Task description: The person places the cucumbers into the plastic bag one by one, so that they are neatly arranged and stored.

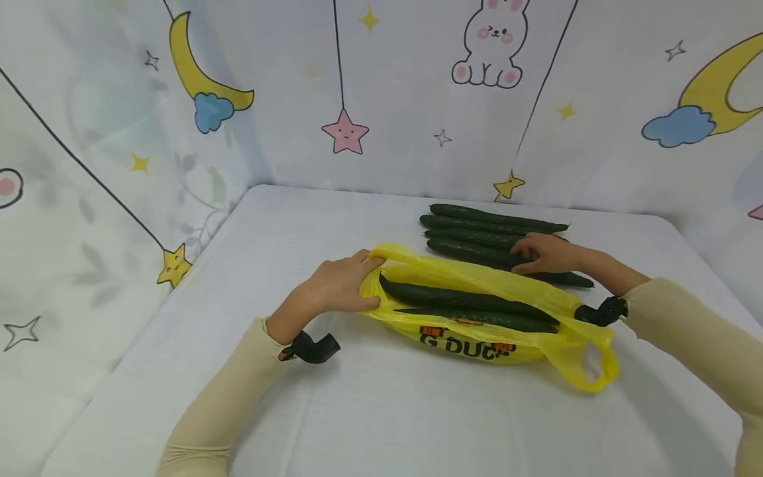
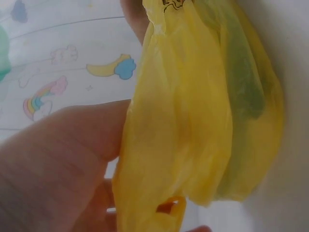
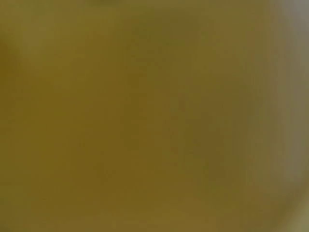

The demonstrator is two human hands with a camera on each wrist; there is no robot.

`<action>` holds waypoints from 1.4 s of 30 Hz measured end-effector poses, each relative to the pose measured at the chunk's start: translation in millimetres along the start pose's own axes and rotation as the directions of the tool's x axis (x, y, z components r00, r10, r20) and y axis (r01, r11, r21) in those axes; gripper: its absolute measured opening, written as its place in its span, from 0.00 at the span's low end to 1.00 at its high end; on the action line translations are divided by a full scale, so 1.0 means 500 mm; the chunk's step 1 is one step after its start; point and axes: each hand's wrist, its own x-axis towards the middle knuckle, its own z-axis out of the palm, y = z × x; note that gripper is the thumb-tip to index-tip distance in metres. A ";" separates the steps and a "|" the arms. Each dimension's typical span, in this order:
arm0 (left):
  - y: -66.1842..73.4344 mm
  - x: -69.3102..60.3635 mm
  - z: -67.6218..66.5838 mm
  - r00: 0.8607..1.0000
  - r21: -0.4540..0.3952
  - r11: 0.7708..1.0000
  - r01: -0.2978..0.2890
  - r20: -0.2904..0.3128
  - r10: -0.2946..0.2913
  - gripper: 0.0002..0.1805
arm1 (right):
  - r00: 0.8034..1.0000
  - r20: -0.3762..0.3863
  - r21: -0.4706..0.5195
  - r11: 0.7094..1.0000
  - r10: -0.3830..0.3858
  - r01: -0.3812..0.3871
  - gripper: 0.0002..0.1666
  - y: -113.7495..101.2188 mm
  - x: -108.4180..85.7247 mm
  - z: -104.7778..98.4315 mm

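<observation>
A yellow plastic bag (image 1: 477, 338) with "G DUCK" print lies on its side, its mouth spread open. Two dark green cucumbers (image 1: 465, 298) show inside it. My left hand (image 1: 342, 281) grips the bag's left end by the edge; in the left wrist view the thumb presses on the yellow plastic (image 2: 178, 106). Beyond the bag, my right hand (image 1: 551, 255) reaches over the nearest loose cucumber (image 1: 465, 251), with thumb and fingers curled about it. The bag partly hides that cucumber. Only blurred yellow plastic (image 3: 120, 121) fills the right wrist view.
Several loose cucumbers (image 1: 477, 213) lie side by side behind the bag. A handle loop (image 1: 605, 371) of the bag droops toward the front right. The white-covered table (image 1: 381, 411) backs onto a printed cloth (image 1: 405, 79) with moons and stars.
</observation>
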 end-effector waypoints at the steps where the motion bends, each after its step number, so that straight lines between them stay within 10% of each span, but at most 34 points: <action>1: 0.000 0.000 0.000 1.000 0.001 1.000 0.002 0.000 -0.002 0.41 | 1.000 -0.003 -0.014 1.000 -0.003 0.003 0.24 -0.003 0.001 0.000; 18: 0.004 0.003 0.003 1.000 -0.008 1.000 0.001 0.025 -0.001 0.41 | 0.999 -0.001 0.085 0.995 0.051 -0.051 0.24 -0.008 -0.013 0.012; 42: 0.004 -0.002 -0.001 1.000 -0.003 1.000 0.004 0.009 -0.004 0.41 | 0.947 -0.289 0.151 0.983 0.141 -0.101 0.26 -0.059 -0.075 -0.059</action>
